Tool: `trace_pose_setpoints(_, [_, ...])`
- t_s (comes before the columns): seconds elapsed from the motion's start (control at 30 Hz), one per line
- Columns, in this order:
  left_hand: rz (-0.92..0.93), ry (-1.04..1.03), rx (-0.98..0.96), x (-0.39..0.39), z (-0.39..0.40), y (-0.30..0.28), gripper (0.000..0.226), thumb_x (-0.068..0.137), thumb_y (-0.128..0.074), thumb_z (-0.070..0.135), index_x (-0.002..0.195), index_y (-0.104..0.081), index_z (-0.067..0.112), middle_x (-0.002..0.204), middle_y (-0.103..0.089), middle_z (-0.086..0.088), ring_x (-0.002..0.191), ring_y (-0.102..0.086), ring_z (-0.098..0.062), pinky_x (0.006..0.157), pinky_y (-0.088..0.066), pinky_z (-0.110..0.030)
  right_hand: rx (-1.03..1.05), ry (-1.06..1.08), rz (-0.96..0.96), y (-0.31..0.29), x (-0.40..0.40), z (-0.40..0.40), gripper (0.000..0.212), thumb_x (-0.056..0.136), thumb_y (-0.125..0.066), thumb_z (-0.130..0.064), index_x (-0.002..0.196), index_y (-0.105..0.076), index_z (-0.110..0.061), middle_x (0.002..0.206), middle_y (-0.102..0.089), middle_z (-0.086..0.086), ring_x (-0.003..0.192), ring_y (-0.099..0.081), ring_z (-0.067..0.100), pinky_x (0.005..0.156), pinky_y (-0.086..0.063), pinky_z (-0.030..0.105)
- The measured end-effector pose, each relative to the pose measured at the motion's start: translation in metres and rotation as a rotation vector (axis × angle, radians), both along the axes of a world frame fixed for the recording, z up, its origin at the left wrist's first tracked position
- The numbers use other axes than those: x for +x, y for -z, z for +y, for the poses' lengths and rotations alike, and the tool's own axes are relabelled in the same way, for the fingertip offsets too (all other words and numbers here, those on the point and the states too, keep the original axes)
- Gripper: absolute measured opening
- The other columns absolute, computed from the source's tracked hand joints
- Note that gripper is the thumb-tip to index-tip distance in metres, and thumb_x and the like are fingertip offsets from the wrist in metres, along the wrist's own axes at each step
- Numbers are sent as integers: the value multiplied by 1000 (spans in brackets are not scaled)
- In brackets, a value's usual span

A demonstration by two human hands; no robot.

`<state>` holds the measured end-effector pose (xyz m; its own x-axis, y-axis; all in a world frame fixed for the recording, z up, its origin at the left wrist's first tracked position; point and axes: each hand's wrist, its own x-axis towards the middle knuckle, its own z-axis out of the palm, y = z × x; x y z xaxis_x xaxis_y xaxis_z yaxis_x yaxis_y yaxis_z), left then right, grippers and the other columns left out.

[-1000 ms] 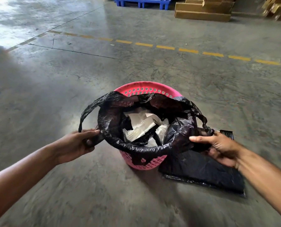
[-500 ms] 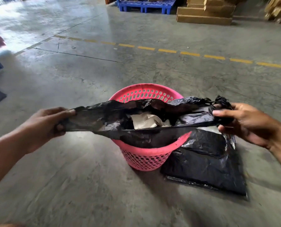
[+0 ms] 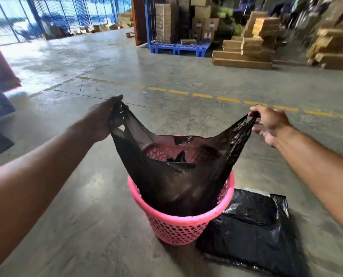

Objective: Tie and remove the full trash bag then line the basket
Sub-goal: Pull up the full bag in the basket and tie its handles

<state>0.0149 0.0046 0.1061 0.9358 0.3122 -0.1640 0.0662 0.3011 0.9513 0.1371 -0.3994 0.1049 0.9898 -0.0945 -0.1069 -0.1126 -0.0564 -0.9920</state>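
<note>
Left hand (image 3: 103, 120) is clamped around one handle of the black trash bag (image 3: 178, 176), right hand (image 3: 270, 122) pinches the other, spare fingers loose. The bag's lower half sits inside the pink basket (image 3: 178, 226), contents hidden. Just right of the basket lies a flat black bag (image 3: 250, 232). No writing is legible.

Trash bag (image 3: 178, 188) contents: hidden — plastic covers them
Basket (image 3: 178, 226) interior: mostly blocked by bag
Far boxes (image 3: 326, 43): blurred — details unreadable
</note>
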Motion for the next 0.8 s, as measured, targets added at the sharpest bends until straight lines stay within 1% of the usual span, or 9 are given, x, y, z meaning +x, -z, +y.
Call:
trace_pose_setpoints(0.1, [-168,101,-172,11,-15,11,26,99,-57,40,81,-60,22,112,-72,-3,103,-69,-15,81,-56,-27,189,-70,31,2,4,18,28,83,-59,-31,57,-57,-21,87,-74,3,93,-66,24,84,-46,42])
trace_pose_setpoints(0.17, [-242,125,-179,14,-29,17,21,100,-54,40,92,-66,24,126,-70,-6,119,-68,-18,88,-50,-32,368,-124,18,10,-2,30,30,91,-52,-25,62,-50,-19,78,-75,14,78,-72,30,79,-53,36])
trace_pose_setpoints(0.27, [-325,143,-17,18,-48,29,23,103,-50,23,122,-60,15,108,-69,-21,98,-74,-32,75,-58,-32,498,-164,1,20,-14,47,31,94,-49,-27,65,-48,-18,56,-53,8,47,-52,23,56,-41,30])
trace_pose_setpoints(0.37, [-323,211,243,17,-67,35,35,100,-54,17,135,-52,10,75,-61,-14,66,-66,-26,66,-56,-34,429,-199,-82,25,-26,64,27,95,-46,-27,69,-47,-18,56,-39,1,39,-35,11,52,-27,30])
trace_pose_setpoints(0.5, [-356,273,480,20,-94,42,50,85,-62,10,133,-54,20,66,-48,3,51,-43,-10,52,-38,-27,110,-364,-308,20,-54,88,19,99,-43,-18,80,-46,-15,57,-47,4,46,-40,15,50,-34,32])
trace_pose_setpoints(0.6, [-416,400,589,18,-113,46,60,77,-68,3,132,-54,25,74,-55,8,60,-49,-7,57,-41,-25,-301,-531,-550,14,-70,100,15,94,-52,-26,83,-52,-17,71,-64,8,61,-58,25,63,-52,44])
trace_pose_setpoints(0.7, [-439,576,643,19,-125,49,42,73,-76,8,112,-63,3,94,-69,-3,85,-64,-14,74,-54,-34,-719,-533,-935,1,-83,107,10,84,-61,-32,83,-59,-22,97,-59,0,91,-59,21,83,-49,41])
trace_pose_setpoints(0.77, [-440,645,696,17,-133,49,24,73,-73,17,88,-69,0,86,-68,-10,81,-63,-17,69,-53,-41,-893,-533,-1080,-9,-90,111,13,79,-64,-36,83,-62,-24,108,-54,-1,101,-53,19,88,-43,43])
trace_pose_setpoints(0.8, [-431,658,716,17,-136,50,16,74,-68,19,78,-68,4,78,-67,-5,74,-61,-13,63,-52,-39,-939,-546,-1096,-11,-90,113,14,78,-65,-38,83,-63,-25,111,-52,-2,103,-52,17,89,-42,43])
